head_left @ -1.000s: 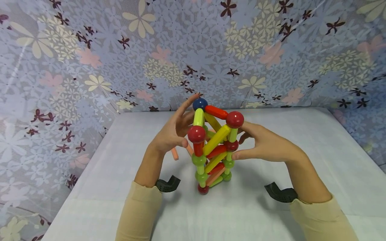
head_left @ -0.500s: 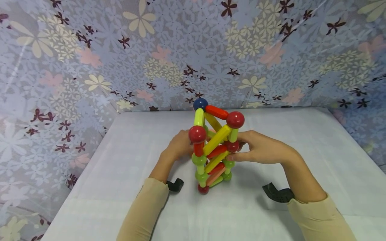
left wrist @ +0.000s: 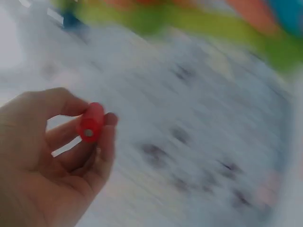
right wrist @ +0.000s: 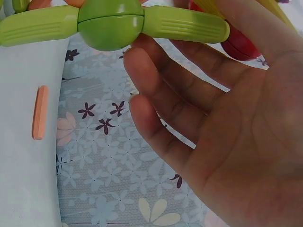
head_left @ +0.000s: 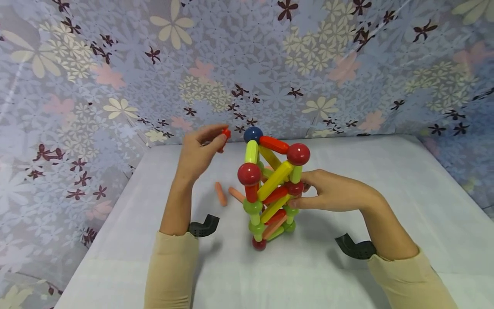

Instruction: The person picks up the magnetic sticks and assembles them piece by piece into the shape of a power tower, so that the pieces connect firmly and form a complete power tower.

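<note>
A tower of coloured magnetic rods and balls [head_left: 275, 180] stands upright on the table, with a blue ball [head_left: 253, 134] and red balls at its top corners. To its upper left, my left hand [head_left: 194, 154] is raised, pinching a short red magnetic rod [left wrist: 91, 122] between thumb and fingers; the rod's end shows a metal dot. My right hand [head_left: 337, 192] grips the tower's right side about halfway up, thumb in front and fingers behind. In the right wrist view, its fingers sit beside a green ball [right wrist: 111, 23] joined to green rods.
Two loose orange rods [head_left: 221, 194] lie on the white-covered table [head_left: 127, 240] left of the tower, the second partly behind it. A floral cloth [head_left: 231, 64] hangs along the back and left. Each wrist carries a black mount [head_left: 356, 249].
My left hand went down behind the tower, then came up and left with a red rod. The right hand closed in on the tower's right side and stayed there. The tower stands as before.
</note>
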`<state>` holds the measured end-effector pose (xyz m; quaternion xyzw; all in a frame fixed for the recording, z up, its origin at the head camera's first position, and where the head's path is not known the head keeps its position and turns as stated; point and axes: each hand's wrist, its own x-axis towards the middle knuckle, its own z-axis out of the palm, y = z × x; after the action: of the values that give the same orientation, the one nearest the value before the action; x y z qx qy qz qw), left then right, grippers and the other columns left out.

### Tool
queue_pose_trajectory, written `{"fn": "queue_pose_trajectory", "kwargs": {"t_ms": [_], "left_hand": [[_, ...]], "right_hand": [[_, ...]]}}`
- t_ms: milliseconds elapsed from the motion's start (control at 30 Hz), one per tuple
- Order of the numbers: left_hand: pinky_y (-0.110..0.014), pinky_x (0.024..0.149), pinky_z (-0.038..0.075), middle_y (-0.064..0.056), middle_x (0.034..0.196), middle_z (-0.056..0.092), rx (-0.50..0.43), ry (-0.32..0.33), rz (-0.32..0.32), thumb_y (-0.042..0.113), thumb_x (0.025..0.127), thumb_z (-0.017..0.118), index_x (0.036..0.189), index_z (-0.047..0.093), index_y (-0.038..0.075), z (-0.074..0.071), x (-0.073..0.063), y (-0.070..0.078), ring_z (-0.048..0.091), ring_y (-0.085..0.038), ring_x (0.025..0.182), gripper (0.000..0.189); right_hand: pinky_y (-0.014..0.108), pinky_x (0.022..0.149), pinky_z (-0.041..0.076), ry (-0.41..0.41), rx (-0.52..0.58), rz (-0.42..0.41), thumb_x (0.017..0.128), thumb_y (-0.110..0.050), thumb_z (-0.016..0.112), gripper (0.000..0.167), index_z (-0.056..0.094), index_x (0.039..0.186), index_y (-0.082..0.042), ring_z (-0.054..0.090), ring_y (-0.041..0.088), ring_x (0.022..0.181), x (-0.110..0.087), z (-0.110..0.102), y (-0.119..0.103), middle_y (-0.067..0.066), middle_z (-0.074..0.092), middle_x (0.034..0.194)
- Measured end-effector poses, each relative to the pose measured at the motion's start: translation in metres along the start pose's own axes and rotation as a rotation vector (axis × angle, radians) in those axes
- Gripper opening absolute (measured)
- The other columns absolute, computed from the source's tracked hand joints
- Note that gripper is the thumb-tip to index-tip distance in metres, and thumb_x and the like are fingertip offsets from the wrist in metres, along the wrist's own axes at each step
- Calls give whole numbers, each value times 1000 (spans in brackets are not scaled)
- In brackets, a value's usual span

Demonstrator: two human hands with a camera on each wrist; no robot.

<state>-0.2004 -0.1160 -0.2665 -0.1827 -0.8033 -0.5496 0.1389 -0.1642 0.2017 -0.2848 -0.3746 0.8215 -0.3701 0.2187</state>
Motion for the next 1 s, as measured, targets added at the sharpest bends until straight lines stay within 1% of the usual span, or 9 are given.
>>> {"fn": "queue_pose_trajectory", "kwargs": {"t_ms": [67,167,233,333,467,567,733,867,1000], "left_hand": [[-33,75,52,-9,102,69,-114,43,107,14,92,63,119,68,6,-6,-2,33,63,-23,85,29],[-34,76,54,-10,104,69,-177,6,290,4,88,66,118,67,1,0,-7,79,64,-24,89,30],[-33,73,55,-8,102,69,-120,-59,408,3,86,69,116,68,0,10,-12,103,65,-19,86,30],[-26,67,53,-3,98,69,71,-150,537,8,86,71,113,70,1,26,-20,124,61,-10,79,28],[-20,64,46,-2,94,66,338,-205,625,15,86,70,110,73,7,38,-30,131,56,-10,80,26],[-23,72,45,-4,95,65,461,-208,675,16,86,69,109,73,8,42,-33,128,56,-14,82,25],[-34,84,42,-3,96,65,510,-213,724,15,85,68,108,74,9,42,-34,125,57,-13,80,25],[-36,85,40,-1,98,64,553,-227,718,17,86,69,112,73,11,40,-36,126,55,-15,84,27],[-38,88,38,-2,100,62,625,-190,722,21,88,69,116,72,13,42,-39,124,54,-18,88,29]], "right_hand": [[36,87,49,-2,-6,-6,90,-42,66,39,56,124,-26,60,6,103,1,1,-1,-14,63,113],[35,87,49,0,0,-8,90,-41,66,39,56,124,-25,60,6,102,0,2,-2,-14,63,113],[36,88,49,3,8,-12,90,-39,66,38,56,124,-25,60,7,102,-1,3,-2,-14,64,113],[40,90,48,2,20,-28,90,-38,66,37,56,124,-26,60,7,104,-3,4,-2,-14,64,114],[42,92,47,-7,14,-52,91,-39,65,39,54,127,-29,58,7,107,-2,4,-2,-15,62,117],[39,93,46,-16,1,-56,91,-41,64,42,52,130,-31,58,6,108,-1,4,-3,-16,61,119],[38,93,45,-24,-8,-30,90,-43,65,43,51,129,-33,57,4,108,0,3,-3,-18,62,118],[40,92,45,-28,-10,-10,90,-44,65,44,51,130,-32,57,4,107,0,3,-3,-17,62,117],[38,90,47,-26,-12,-3,90,-44,65,45,50,131,-30,59,5,105,1,3,-4,-16,61,117]]}}
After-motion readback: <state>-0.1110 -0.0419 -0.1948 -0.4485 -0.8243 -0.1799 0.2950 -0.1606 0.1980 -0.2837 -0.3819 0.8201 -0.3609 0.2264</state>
